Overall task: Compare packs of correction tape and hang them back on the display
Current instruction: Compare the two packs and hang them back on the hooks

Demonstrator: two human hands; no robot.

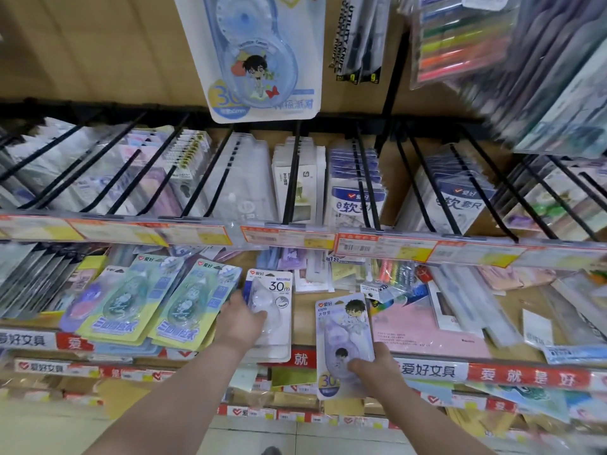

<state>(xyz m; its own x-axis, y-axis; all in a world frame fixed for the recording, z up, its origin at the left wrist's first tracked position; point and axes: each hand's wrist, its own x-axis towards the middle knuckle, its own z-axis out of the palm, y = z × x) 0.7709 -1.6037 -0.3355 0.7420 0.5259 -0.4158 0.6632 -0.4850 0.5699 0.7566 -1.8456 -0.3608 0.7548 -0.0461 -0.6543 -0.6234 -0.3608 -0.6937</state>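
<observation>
Head view: the purple correction tape pack (341,326), printed with a cartoon figure, stands upright in front of the lower row of the display, held in the right hand (374,366). That grip pinches the pack's lower right part, with the thumb pressed on the front of the blister and the fingers behind the card. Just to its left, and apart from it, the white correction tape pack (274,290) marked 30m sits in the lower row. The left hand (241,318) reaches it from the lower left, its grip curled over the left side of the clear blister and covering part of it. Whether this pack hangs on a hook cannot be told.

Left of that hand, two green-and-yellow correction tape packs (184,307) lie side by side, tilted and overlapping. Right of the purple pack lies a pink pack (427,326). Above both runs an orange price label rail (285,238), and over it black hooks (292,178) carry rows of goods, among them soft ruler packs (354,205). Higher still, a blue correction tape pack (259,57) hangs against the backboard. Utility knife packs (358,37) hang just beside it, and a blurred highlighter set (460,37) hangs further right.
</observation>
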